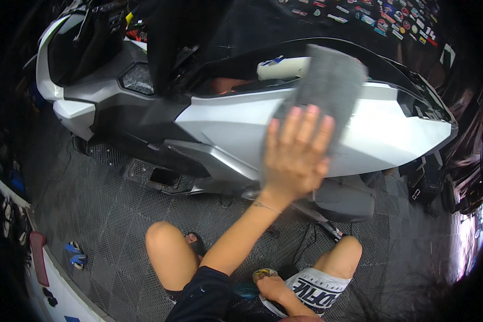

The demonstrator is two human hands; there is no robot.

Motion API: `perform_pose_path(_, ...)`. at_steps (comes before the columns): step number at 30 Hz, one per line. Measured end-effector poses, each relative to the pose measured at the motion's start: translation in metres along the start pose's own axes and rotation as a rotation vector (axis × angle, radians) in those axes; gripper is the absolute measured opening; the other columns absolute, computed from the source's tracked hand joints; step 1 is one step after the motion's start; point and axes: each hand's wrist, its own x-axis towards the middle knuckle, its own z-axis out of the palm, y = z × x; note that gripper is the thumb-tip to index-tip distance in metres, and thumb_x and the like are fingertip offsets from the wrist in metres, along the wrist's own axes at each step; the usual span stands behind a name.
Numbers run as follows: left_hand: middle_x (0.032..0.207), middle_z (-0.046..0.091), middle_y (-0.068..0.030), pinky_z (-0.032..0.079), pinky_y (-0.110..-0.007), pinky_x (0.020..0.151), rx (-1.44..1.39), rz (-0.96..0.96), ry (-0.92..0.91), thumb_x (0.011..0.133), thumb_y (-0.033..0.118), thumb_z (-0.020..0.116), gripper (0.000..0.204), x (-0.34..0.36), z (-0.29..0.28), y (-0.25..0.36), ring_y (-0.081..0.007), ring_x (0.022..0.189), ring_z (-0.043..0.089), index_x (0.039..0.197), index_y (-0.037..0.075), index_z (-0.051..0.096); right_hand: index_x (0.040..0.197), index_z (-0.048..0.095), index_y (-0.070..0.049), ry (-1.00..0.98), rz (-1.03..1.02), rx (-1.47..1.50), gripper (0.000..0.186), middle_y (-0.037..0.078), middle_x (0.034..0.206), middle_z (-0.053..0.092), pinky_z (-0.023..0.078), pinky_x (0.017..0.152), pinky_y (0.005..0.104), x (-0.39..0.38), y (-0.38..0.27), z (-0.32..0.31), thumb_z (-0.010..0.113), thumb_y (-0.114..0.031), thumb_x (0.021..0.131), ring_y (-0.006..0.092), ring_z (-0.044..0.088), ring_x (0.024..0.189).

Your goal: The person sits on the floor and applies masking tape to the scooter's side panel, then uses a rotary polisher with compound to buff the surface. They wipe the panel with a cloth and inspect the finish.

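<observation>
Motion blur softens the grey cloth (pixel 335 78), which hides part of the scooter's white side panel (pixel 383 134); the right hand's (pixel 276 288) fingertips are hard to make out. The left hand (pixel 295 161) lies flat on the cloth, fingers slightly apart, while the right curls around a round container (pixel 263 273). The cloth overlaps the panel's upper edge, with uncovered panel on both sides.

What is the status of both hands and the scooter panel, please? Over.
Left hand flat on grey cloth, over white side panel. Right hand low, gripping small round item. White cylinder partly behind cloth; no evident blockage.
</observation>
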Motion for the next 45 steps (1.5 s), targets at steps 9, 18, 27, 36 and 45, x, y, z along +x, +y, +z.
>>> perform_pose_path(9, 0.157, 0.042, -0.0248, 0.024, -0.051, 0.121, -0.021, -0.572, 0.251, 0.107, 0.024, 0.044, 0.049, -0.032, 0.000, -0.175, -0.0413, 0.147, 0.035, 0.149, -0.001, 0.049, 0.113, 0.063, 0.003, 0.143, -0.181, 0.022, 0.028, 0.023, 0.091, 0.075, 0.058, 0.075, 0.0502, 0.009, -0.008, 0.009, 0.058, -0.008, 0.087, 0.0386, 0.075, 0.087)
perform_pose_path(18, 0.163, 0.033, -0.0238, 0.011, -0.062, 0.123, 0.003, -0.230, 0.251, 0.104, 0.031, 0.037, 0.061, -0.042, 0.031, 0.018, -0.0478, 0.152, 0.024, 0.159, 0.006, 0.037, 0.116, 0.062, 0.006, -0.020, -0.078, 0.038, 0.033, 0.025, 0.096, 0.074, 0.059, 0.076, 0.0507, 0.015, -0.008, 0.020, 0.059, -0.011, 0.088, 0.0384, 0.075, 0.090)
perform_pose_path(27, 0.124, 0.072, 0.0089, 0.025, -0.057, 0.121, 0.223, 0.750, -0.040, 0.095, 0.029, 0.062, 0.027, -0.026, 0.031, 0.026, -0.0123, 0.123, 0.058, 0.115, 0.024, 0.079, 0.110, 0.070, 0.005, 0.012, -0.179, 0.009, 0.028, 0.023, 0.100, 0.076, 0.060, 0.076, 0.0482, 0.023, -0.029, 0.007, 0.055, -0.009, 0.092, 0.0380, 0.075, 0.093)
perform_pose_path(36, 0.096, 0.075, -0.0110, 0.053, -0.035, 0.070, -0.390, 0.122, -0.644, 0.064, 0.003, 0.065, 0.017, -0.008, -0.173, -0.038, -0.0254, 0.081, 0.068, 0.078, 0.004, 0.074, 0.121, 0.059, 0.001, -0.049, -0.636, 0.426, 0.030, 0.022, 0.099, 0.072, 0.056, 0.078, 0.0446, -0.042, 0.003, -0.069, 0.060, -0.021, 0.101, 0.0364, 0.072, 0.093)
perform_pose_path(45, 0.106, 0.074, -0.0193, 0.056, -0.038, 0.086, -0.732, -0.264, -1.302, 0.090, 0.013, 0.071, 0.021, -0.072, -0.279, 0.022, -0.0325, 0.095, 0.072, 0.106, 0.000, 0.077, 0.127, 0.051, 0.005, 0.693, -0.943, 1.815, 0.037, 0.007, 0.077, 0.055, 0.047, 0.075, 0.0373, -0.073, 0.061, -0.115, 0.048, -0.027, 0.108, 0.0173, 0.054, 0.066)
